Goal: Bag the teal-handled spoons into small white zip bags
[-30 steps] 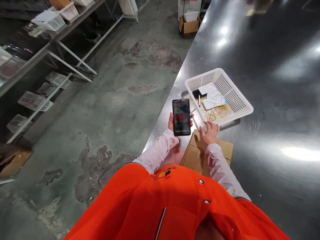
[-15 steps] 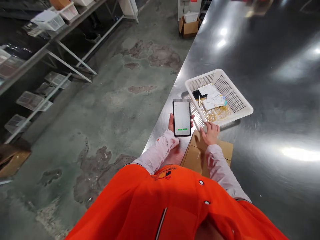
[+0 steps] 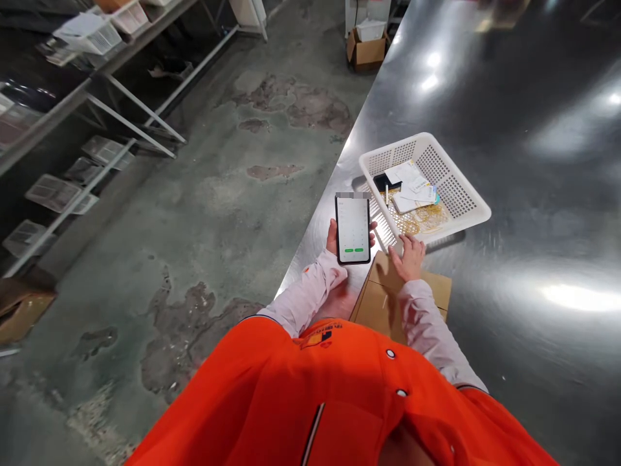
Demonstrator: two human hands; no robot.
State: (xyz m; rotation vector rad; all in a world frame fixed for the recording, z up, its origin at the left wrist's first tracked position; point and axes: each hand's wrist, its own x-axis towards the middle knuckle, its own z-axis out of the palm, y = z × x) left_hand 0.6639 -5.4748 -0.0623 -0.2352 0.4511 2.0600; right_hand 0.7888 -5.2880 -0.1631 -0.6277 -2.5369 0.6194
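A black-framed phone (image 3: 353, 228) with a lit white screen and green buttons is held upright in my left hand (image 3: 332, 238), its fingers wrapped round both edges. My right hand (image 3: 410, 257) rests at the near rim of a white perforated basket (image 3: 466, 223), fingers apart and holding nothing. Inside the basket are white cards and papers (image 3: 412, 182), a black object (image 3: 381, 182), a pen (image 3: 387, 195) and yellow rubber bands (image 3: 410, 224). Flat brown cardboard (image 3: 381, 298) lies beneath my right hand and wrist.
The shiny metal table (image 3: 524, 194) reaches to the right. On the left are a shelf rack (image 3: 140, 107) with white baskets (image 3: 94, 35) and a cardboard box (image 3: 24, 307) on the floor. Another box (image 3: 369, 53) stands at the far end.
The camera view has shifted very slightly. Both hands, the phone and the basket keep the same places relative to each other.
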